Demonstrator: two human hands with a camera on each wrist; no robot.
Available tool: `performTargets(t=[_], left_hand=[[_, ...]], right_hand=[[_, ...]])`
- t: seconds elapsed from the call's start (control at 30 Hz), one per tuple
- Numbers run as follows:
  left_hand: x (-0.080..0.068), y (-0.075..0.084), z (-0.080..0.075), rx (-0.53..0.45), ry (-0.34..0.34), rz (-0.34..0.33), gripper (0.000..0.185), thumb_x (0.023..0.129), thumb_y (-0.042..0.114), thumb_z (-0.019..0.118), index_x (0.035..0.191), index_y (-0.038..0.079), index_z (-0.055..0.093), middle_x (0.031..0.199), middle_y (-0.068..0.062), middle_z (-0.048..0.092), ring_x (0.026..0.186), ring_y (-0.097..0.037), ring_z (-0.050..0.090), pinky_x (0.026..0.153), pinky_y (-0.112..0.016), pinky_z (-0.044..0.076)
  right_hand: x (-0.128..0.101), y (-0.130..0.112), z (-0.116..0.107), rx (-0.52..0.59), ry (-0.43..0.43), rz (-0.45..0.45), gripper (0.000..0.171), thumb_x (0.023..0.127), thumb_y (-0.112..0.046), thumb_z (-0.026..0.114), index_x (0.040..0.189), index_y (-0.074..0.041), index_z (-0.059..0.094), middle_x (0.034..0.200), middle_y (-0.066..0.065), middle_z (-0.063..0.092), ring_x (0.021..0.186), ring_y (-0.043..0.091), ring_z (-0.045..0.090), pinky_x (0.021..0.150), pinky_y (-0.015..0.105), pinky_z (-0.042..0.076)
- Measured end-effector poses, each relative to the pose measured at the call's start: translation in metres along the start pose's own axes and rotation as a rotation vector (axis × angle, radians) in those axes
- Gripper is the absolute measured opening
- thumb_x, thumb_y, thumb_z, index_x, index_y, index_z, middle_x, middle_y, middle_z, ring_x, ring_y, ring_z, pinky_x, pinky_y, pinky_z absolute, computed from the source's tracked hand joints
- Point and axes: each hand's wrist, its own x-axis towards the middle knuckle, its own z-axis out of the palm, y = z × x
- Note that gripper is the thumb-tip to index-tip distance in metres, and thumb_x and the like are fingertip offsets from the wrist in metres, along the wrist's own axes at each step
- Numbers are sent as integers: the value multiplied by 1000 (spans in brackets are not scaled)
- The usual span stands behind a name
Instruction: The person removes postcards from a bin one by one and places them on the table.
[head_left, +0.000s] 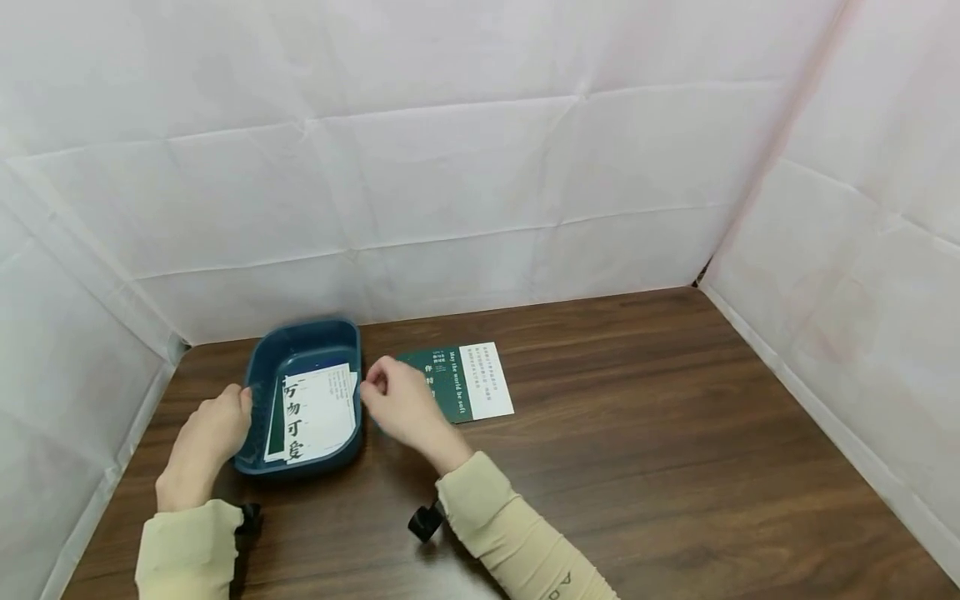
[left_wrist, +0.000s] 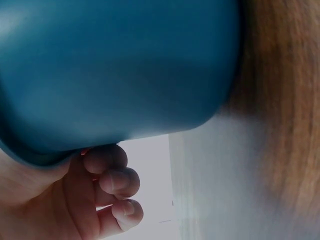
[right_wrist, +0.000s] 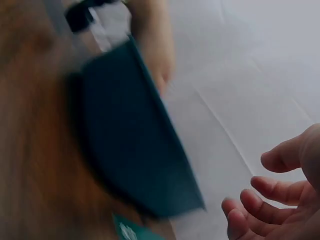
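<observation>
Teal tray [head_left: 258, 367], rounded corners, white calligraphy card [head_left: 318, 411] inside

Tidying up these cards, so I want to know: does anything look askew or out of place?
One green and white card lies on the table outside the blue tray. The cards in the tray sit slightly fanned, not squared. Nothing looks damaged or spilled.

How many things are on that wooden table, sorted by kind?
Blue trays: 1
Cards in the tray: at least 2, stacked
Green-and-white cards on the table: 1
Total: at least 4
</observation>
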Motion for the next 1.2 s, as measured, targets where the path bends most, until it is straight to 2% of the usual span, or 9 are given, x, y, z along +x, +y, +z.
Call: performTargets(t=[0.1, 0.3, 0.47, 0.53, 0.63, 0.77, 0.9, 1.03, 1.2], left_hand=[[1, 1, 3, -2, 2, 1, 49, 107, 24, 23, 122, -19, 40, 113, -45, 50, 100, -59, 53, 79, -63, 44], [1, 1, 4, -8, 19, 11, 48, 107, 24, 23, 119, -17, 43, 110, -45, 52, 99, -59, 54, 78, -63, 44], [2, 1, 4, -8, 29, 14, 46, 107, 23, 23, 116, -17, 44, 108, -45, 52, 97, -59, 54, 76, -63, 44], [2, 1, 4, -6, 27, 15, 46, 107, 23, 23, 116, -17, 44, 108, -45, 52, 97, -59, 54, 76, -63, 44], [2, 1, 4, -3, 20, 15, 46, 107, 23, 23, 116, -17, 44, 108, -44, 52, 96, -58, 55, 76, -62, 45], [1, 1, 4, 3, 19, 8, 46, 108, 23, 23, 116, -17, 44, 107, -45, 52, 96, -58, 55, 76, -62, 45], [0, 1, 3, 9, 10, -6, 47, 108, 23, 24, 118, -18, 42, 110, -45, 51, 98, -58, 55, 77, -63, 45], [0, 1, 3, 6, 17, -3, 47, 108, 23, 24, 120, -18, 42, 110, -45, 51, 98, -58, 55, 77, -63, 45], [1, 3, 4, -2, 8, 0, 48, 108, 24, 23, 121, -18, 41, 111, -45, 51, 98, -58, 55, 78, -63, 45]], right_hand=[[0, -6, 17, -108, -28, -67, 6, 97, -20, 58, 95, -14, 60, 81, -5, 54, 73, 9, 50, 63, 22, 42], [9, -16, 38, -429, -51, -233, 10, 96, -17, 58, 99, -11, 66, 91, -2, 60, 85, 13, 52, 76, 22, 42], [22, -30, 43, -622, -193, -302, 13, 98, -22, 57, 98, -13, 67, 82, -3, 61, 75, 11, 57, 69, 25, 45], [27, -33, 48, -728, -254, -288, 14, 98, -24, 57, 94, -15, 66, 76, -4, 60, 70, 11, 56, 70, 27, 45], [31, -33, 57, -862, -326, -270, 15, 95, -24, 60, 83, -19, 66, 72, -5, 61, 69, 11, 56, 81, 33, 41], [35, -31, 71, -910, -386, -210, 13, 91, -23, 67, 78, -23, 68, 77, -6, 65, 76, 14, 59, 103, 42, 32], [38, -31, 87, -954, -405, -113, 6, 91, -28, 66, 90, -26, 72, 93, -8, 69, 89, 17, 63, 112, 46, 19], [42, -33, 101, -1015, -383, -1, 18, 92, -35, 64, 107, -29, 73, 108, -13, 68, 103, 13, 62, 112, 45, 15], [45, -39, 110, -1067, -394, 188, 62, 88, -63, 59, 140, -29, 53, 137, -9, 54, 129, 15, 46, 112, 40, 16]])
